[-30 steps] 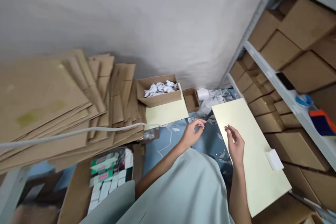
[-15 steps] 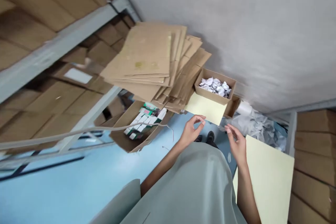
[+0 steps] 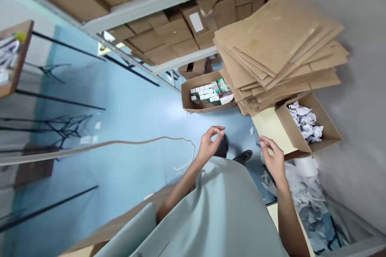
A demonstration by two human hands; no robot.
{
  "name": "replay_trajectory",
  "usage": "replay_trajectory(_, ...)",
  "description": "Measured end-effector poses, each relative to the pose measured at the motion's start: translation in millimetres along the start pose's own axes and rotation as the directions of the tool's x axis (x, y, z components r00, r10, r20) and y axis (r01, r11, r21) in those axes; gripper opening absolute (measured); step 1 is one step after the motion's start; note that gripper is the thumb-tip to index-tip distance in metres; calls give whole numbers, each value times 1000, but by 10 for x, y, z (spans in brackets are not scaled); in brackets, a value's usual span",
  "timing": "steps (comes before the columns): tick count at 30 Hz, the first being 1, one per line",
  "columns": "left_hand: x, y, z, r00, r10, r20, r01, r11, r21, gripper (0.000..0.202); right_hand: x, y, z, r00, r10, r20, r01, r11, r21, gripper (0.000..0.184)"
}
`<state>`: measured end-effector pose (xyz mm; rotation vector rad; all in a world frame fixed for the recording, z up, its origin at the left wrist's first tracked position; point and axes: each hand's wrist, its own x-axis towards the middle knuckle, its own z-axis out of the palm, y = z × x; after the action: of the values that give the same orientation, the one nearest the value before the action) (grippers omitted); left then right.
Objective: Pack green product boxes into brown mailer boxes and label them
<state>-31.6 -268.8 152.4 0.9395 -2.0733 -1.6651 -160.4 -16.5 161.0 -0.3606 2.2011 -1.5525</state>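
My left hand [image 3: 209, 142] hangs in front of my chest with thumb and forefinger curled together in a pinch; nothing shows between them. My right hand [image 3: 271, 156] is beside it with fingers bent and slightly apart, holding nothing I can see. Both hover over the blue floor [image 3: 129, 128], above my dark shoes [image 3: 244, 155]. Just past my right hand lies a pale yellow sheet [image 3: 268, 128] under a small brown box of crumpled white paper [image 3: 307, 126].
A stack of flattened cardboard [image 3: 277, 48] leans against the grey wall. An open carton of small white and green packs [image 3: 208, 92] sits on the floor. Shelving with brown boxes [image 3: 169, 20] runs along the top. Crumpled paper [image 3: 304, 196] litters the lower right. A thin cord [image 3: 120, 144] crosses the view.
The view has swung to the left, so the cardboard stack and boxes now sit at the right. Both hands keep nearly the same pose in front of me.
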Motion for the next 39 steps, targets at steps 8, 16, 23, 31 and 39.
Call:
replay_trajectory(8,211,-368,-946,974,-87,-209,54,986,-157,58,561,-835,1450,954,-124,272,137,990,-30,41)
replay_trajectory(16,707,-817,-2374,961,-96,-260,48,981,-188,45,999,-1294,3326,866,-128,483,178,982,-59,39)
replay_trajectory(23,1264,-1187,-3280,949,-176,-260,120,969,-216,43,1358,-1526,4319,847,-63,528,140,984,-107,42)
replay_trajectory(31,2305,-1365,-3632,922,-221,-317,145,958,-247,40,2248,-1583,4994,800,21,600,93,983,-158,44)
replay_trajectory(39,3397,-1731,-3766,879,-309,-362,210,934,-289,22,3348,-1332,5834,745,45,665,94,981,-172,42)
